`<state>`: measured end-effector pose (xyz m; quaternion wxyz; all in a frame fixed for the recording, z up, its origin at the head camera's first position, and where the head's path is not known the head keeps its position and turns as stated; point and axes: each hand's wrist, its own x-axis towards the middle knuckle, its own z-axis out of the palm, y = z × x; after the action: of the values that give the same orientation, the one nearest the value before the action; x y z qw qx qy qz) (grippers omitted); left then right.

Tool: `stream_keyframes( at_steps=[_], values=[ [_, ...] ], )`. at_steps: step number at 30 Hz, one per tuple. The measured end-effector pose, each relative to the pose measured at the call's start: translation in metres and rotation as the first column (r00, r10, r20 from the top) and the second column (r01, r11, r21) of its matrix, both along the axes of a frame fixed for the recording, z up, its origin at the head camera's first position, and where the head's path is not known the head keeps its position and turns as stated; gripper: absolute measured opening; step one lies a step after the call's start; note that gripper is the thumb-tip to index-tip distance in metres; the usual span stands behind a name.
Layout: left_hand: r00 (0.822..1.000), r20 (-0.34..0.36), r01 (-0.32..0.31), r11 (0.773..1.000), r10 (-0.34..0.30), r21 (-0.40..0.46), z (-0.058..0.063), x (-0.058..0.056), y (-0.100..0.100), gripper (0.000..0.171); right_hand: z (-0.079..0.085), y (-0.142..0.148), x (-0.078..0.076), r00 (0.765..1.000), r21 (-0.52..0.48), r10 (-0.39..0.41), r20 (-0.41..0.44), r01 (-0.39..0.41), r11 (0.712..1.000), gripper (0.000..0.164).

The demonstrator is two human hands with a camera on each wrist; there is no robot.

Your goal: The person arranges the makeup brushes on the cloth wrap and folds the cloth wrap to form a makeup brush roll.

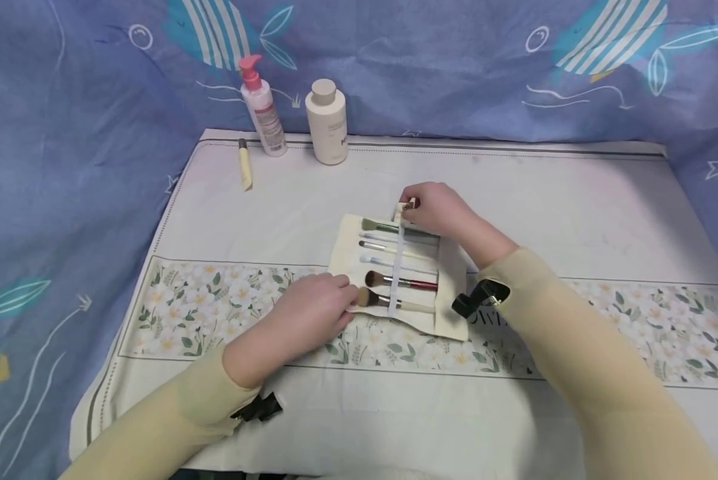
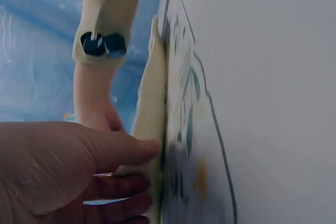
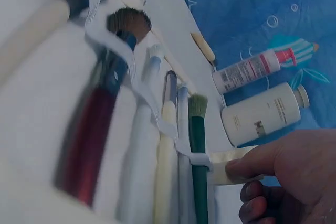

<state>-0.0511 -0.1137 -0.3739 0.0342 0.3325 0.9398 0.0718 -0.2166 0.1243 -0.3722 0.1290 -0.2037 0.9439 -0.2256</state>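
A cream fabric brush roll lies spread out on the table, holding several makeup brushes in a row under a white elastic band. Among them are a green-handled brush, a dark-red-handled brush and a fluffy brush with a pale handle. My left hand grips the roll's near left edge, thumb against the cloth in the left wrist view. At the far side, my right hand pinches a short cream tab between thumb and fingers, beside the green-handled brush.
Toward the back left stand a pink-topped pump bottle and a white capped bottle. A pale yellow tube lies left of them. A flowered band crosses the white tablecloth. Blue fish-print curtain hangs behind.
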Motion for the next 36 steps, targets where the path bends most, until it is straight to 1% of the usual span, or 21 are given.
stream_keyframes(
  at_steps=[3,5,8,11,13,14,16,18,19,21,24,26,29,31,33,34,36],
  values=[
    [0.999,0.033,0.026,1.000,-0.026,0.003,0.002,0.004,0.003,0.021,0.003,-0.007,0.001,0.999,0.018,0.036,-0.019,-0.036,0.999,0.015],
    [0.998,0.036,0.041,0.999,-0.042,0.009,0.002,0.006,0.003,0.026,0.004,-0.012,0.003,0.998,0.034,0.056,-0.029,-0.055,0.998,0.015],
    [0.998,0.009,0.054,0.998,-0.055,0.007,0.002,0.008,0.000,0.019,0.006,-0.016,0.007,0.998,0.033,0.064,-0.026,-0.063,0.997,0.026],
    [0.999,-0.026,0.025,0.999,-0.025,0.029,0.001,0.007,-0.005,0.012,0.006,-0.015,0.018,0.998,0.015,0.049,-0.024,-0.049,0.999,0.040],
    [1.000,-0.029,-0.004,0.997,0.007,0.072,-0.001,0.004,-0.008,0.008,0.007,-0.009,0.029,0.998,0.004,0.054,-0.022,-0.054,0.999,0.040],
    [1.000,-0.022,-0.016,0.995,0.018,0.102,-0.002,0.002,-0.009,0.007,0.008,-0.004,0.036,0.998,0.008,0.061,-0.029,-0.061,0.998,0.035],
    [1.000,0.012,-0.030,0.987,0.028,0.160,-0.002,-0.003,-0.011,0.007,0.008,0.008,0.051,0.995,0.018,0.085,-0.044,-0.084,0.996,0.023],
    [0.998,0.060,-0.036,0.981,0.025,0.191,-0.004,-0.009,-0.013,0.009,0.009,0.021,0.067,0.991,0.033,0.118,-0.063,-0.116,0.993,0.013],
    [0.996,0.088,-0.042,0.978,0.024,0.205,-0.004,-0.011,-0.014,0.009,0.008,0.027,0.075,0.989,0.038,0.131,-0.073,-0.129,0.991,0.011],
    [0.991,0.127,-0.060,0.978,0.035,0.202,-0.005,-0.015,-0.017,0.011,0.007,0.037,0.090,0.982,0.036,0.160,-0.097,-0.157,0.987,0.010],
    [0.982,0.178,-0.099,0.974,0.062,0.205,-0.006,-0.019,-0.023,0.011,0.005,0.048,0.109,0.969,0.017,0.214,-0.123,-0.213,0.977,0.012],
    [0.977,0.199,-0.114,0.971,0.072,0.210,-0.006,-0.020,-0.024,0.010,0.005,0.057,0.121,0.960,0.017,0.251,-0.125,-0.251,0.968,0.018],
    [0.971,0.221,-0.142,0.966,0.093,0.218,-0.005,-0.022,-0.024,0.009,0.002,0.067,0.137,0.939,0.034,0.314,-0.142,-0.313,0.949,0.035],
    [0.966,0.234,-0.161,0.961,0.108,0.223,-0.004,-0.022,-0.025,0.009,0.000,0.072,0.145,0.922,0.052,0.349,-0.166,-0.346,0.937,0.046],
    [0.961,0.252,-0.173,0.957,0.113,0.232,-0.002,-0.024,-0.025,0.010,-0.004,0.076,0.150,0.909,0.068,0.363,-0.202,-0.357,0.932,0.049],
    [0.957,0.267,-0.178,0.954,0.111,0.240,-0.001,-0.024,-0.025,0.010,-0.005,0.078,0.152,0.908,0.076,0.357,-0.218,-0.348,0.934,0.048],
    [0.951,0.291,-0.184,0.950,0.107,0.251,0.000,-0.027,-0.026,0.012,-0.007,0.081,0.153,0.915,0.081,0.323,-0.241,-0.313,0.946,0.039]
  ],
)
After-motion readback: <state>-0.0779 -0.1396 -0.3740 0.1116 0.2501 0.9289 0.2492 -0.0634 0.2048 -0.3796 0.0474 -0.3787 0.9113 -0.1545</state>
